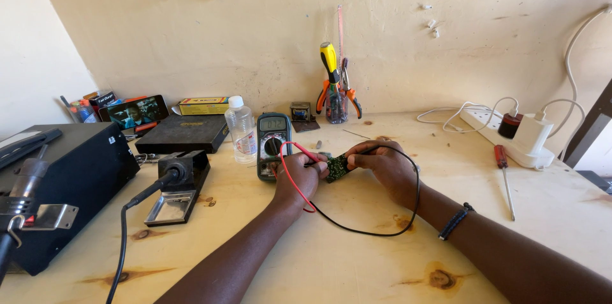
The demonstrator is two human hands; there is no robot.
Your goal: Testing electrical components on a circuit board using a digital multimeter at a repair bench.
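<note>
In the head view, the left hand (pixel 299 176) is closed around a red probe (pixel 308 151) and the right hand (pixel 386 165) is closed around a black probe whose tip is hidden; both meet over a small green board (pixel 338 167) near the middle of the tabletop (pixel 357 259), toward its back edge. A multimeter (pixel 273 144) lies just left of the hands, a bottle (pixel 241 128) beside it. A soldering iron stand (pixel 178 186) sits further left, and a power strip (pixel 510 135) and a screwdriver (pixel 505 176) near the right edge.
</note>
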